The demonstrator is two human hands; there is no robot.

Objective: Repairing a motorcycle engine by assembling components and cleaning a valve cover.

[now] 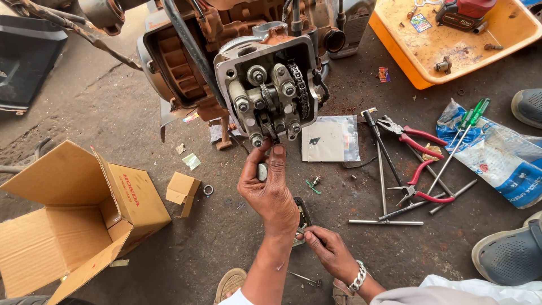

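My left hand (270, 189) reaches up to the underside of an engine's open cylinder head (271, 90), where rocker arms, bolts and a cam chain (301, 90) are exposed. It grips a small grey metal piece (262, 170), with one finger stretched up to the head's lower edge. My right hand (330, 251), wearing a metal bracelet, rests low near the floor. It pinches a thin metal tool (300, 230) beside a small dark part (303, 212) lying on the ground.
An open cardboard box (73, 226) and a small box (182, 189) lie left. Red-handled pliers (420, 141), green screwdrivers (471, 121) and steel rods (385, 222) lie right, near a plastic bag (502, 155) and clear packet (330, 139). An orange tray (451, 51) sits top right. Grey shoes (508, 254) stand at right.
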